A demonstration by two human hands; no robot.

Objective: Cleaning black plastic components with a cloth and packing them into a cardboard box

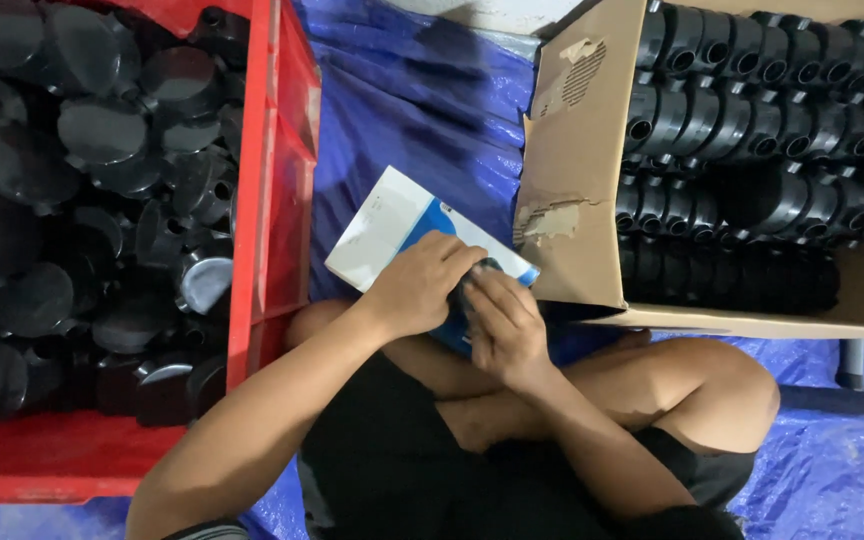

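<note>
My left hand (420, 283) and my right hand (501, 322) meet over my crossed legs. Both are closed around one small dark round part (472, 277), mostly hidden between the fingers. Under the hands lies a flat white and blue packet (384, 225), tilted, resting on my lap and on the blue tarp. My left hand covers the packet's near edge.
A red plastic crate (270, 190) on the left holds several black round caps. A brown cardboard box (577, 150) on the right holds rows of black pipe fittings. A blue tarp (412, 100) covers the floor between them. My knees sit below the box.
</note>
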